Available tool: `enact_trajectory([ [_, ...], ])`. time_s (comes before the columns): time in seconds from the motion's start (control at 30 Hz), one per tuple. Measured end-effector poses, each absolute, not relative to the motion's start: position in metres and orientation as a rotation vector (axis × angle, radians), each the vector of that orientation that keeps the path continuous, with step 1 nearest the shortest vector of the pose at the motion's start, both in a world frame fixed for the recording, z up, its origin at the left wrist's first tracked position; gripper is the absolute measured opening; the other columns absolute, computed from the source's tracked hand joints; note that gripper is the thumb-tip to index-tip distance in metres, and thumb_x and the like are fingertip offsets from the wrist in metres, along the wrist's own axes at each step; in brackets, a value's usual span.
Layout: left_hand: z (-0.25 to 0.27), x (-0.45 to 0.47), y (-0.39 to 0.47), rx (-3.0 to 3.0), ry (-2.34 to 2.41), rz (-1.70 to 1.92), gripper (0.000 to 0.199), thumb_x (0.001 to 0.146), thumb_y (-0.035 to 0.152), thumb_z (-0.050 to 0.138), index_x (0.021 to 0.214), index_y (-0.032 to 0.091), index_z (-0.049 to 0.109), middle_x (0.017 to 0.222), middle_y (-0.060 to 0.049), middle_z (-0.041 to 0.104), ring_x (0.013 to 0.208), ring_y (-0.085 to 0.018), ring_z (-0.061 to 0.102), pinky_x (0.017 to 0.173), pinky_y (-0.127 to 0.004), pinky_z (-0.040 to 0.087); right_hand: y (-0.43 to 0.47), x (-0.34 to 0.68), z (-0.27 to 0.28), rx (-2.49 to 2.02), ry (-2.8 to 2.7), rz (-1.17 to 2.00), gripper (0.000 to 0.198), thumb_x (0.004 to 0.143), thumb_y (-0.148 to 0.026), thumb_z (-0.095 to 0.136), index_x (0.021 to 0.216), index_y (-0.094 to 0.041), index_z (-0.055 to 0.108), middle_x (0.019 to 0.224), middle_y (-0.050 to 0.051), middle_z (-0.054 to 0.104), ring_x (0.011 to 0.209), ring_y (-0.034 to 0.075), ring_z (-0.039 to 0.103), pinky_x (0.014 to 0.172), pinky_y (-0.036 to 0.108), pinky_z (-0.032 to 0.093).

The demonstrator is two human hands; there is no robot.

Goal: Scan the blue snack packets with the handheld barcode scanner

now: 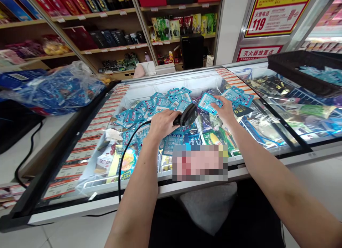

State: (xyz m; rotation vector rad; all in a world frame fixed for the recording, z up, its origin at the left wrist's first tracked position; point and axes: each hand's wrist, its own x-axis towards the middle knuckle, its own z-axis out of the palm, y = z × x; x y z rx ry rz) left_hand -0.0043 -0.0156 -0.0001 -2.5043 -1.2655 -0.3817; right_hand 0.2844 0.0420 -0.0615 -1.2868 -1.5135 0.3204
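Note:
Over the glass-topped chest freezer (80,148), my left hand (164,124) is wrapped round a black handheld barcode scanner (189,115), whose head tilts up to the right. Its cable (127,148) runs down past my left forearm. My right hand (224,110) pinches a light-blue printed packet (207,102) by its right edge, just beyond the scanner head. Many similar blue packets (160,102) lie spread in a heap on the glass behind my left hand. A smaller pile of the same packets (237,96) lies right of my right hand.
A clear plastic bag of blue packets (72,86) rests on the left counter. A black bag (301,68) with more blue packets stands on the right end. Stocked shelves (107,48) and a black chair (191,50) are behind. Frozen goods show through the glass.

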Motion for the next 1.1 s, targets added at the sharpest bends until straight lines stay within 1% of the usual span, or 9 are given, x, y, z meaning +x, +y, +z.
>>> enact_trajectory([
  [0.17, 0.0006, -0.0017, -0.0179, -2.515, -1.244, -0.366, 0.033, 0.084, 0.037, 0.054, 0.114, 0.024, 0.059, 0.097, -0.006, 0.068, 0.095, -0.024, 0.061, 0.068, -0.033, 0.042, 0.0392, 0.2818, -0.0573, -1.296, -1.521, 0.339, 0.038, 0.078, -0.045, 0.059, 0.106, -0.020, 0.065, 0.098, 0.005, 0.070, 0.089, 0.024, 0.063, 0.084, 0.041, 0.050],
  [0.5, -0.0006, -0.0013, -0.0167, -2.546, -1.258, -0.379, 0.034, 0.083, 0.038, 0.054, 0.114, 0.024, 0.058, 0.099, -0.007, 0.068, 0.098, -0.025, 0.061, 0.070, -0.034, 0.043, 0.0390, 0.2823, -0.0584, -1.306, -1.503, 0.339, 0.037, 0.076, -0.046, 0.060, 0.103, -0.022, 0.066, 0.099, 0.005, 0.070, 0.091, 0.026, 0.063, 0.088, 0.042, 0.048],
  [0.7, -0.0010, -0.0016, -0.0168, -2.541, -1.243, -0.372, 0.035, 0.083, 0.038, 0.055, 0.115, 0.024, 0.058, 0.102, -0.006, 0.068, 0.098, -0.024, 0.061, 0.070, -0.033, 0.044, 0.0381, 0.2820, -0.0567, -1.301, -1.514, 0.326, 0.034, 0.075, -0.042, 0.060, 0.102, -0.021, 0.066, 0.099, 0.005, 0.070, 0.094, 0.026, 0.063, 0.090, 0.043, 0.047],
  [0.93, 0.0008, 0.0004, -0.0183, -2.539, -1.269, -0.341, 0.035, 0.083, 0.038, 0.054, 0.115, 0.023, 0.058, 0.101, -0.008, 0.068, 0.098, -0.025, 0.061, 0.070, -0.033, 0.045, 0.0378, 0.2818, -0.0563, -1.314, -1.513, 0.307, 0.034, 0.075, -0.041, 0.060, 0.103, -0.021, 0.066, 0.098, 0.005, 0.070, 0.093, 0.026, 0.062, 0.089, 0.044, 0.046],
  [1.1, 0.0007, 0.0006, -0.0181, -2.548, -1.266, -0.360, 0.034, 0.084, 0.037, 0.054, 0.115, 0.024, 0.058, 0.101, -0.007, 0.068, 0.099, -0.025, 0.061, 0.070, -0.033, 0.044, 0.0396, 0.2828, -0.0585, -1.288, -1.522, 0.312, 0.033, 0.076, -0.040, 0.060, 0.103, -0.021, 0.066, 0.098, 0.004, 0.070, 0.092, 0.025, 0.063, 0.089, 0.043, 0.047],
])
